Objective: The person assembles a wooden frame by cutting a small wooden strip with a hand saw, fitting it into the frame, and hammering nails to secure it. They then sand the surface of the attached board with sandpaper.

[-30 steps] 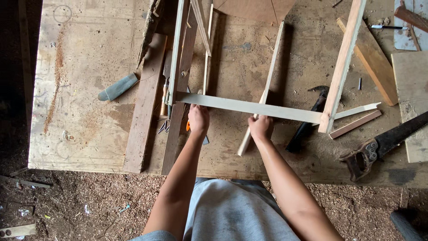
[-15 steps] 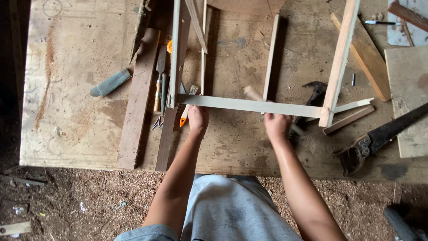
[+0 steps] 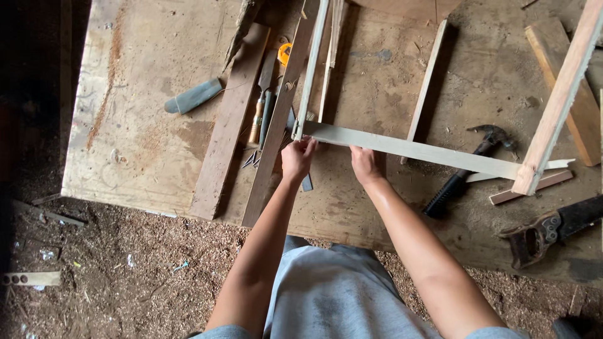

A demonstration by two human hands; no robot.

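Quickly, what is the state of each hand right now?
Left hand: closed on the pale wooden slat, near its left end.
Right hand: gripping the same slat from below.

Soft daylight, sharp focus, dark left edge, faint shadows

No packages, labels, signs or screens show anywhere on or around the workbench (image 3: 144,113).

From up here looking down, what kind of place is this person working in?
Most likely a rough woodworking shop. A worn plywood workbench holds a hammer, a handsaw and chisels, sawdust covers the ground, and both hands grip a wooden frame rail.
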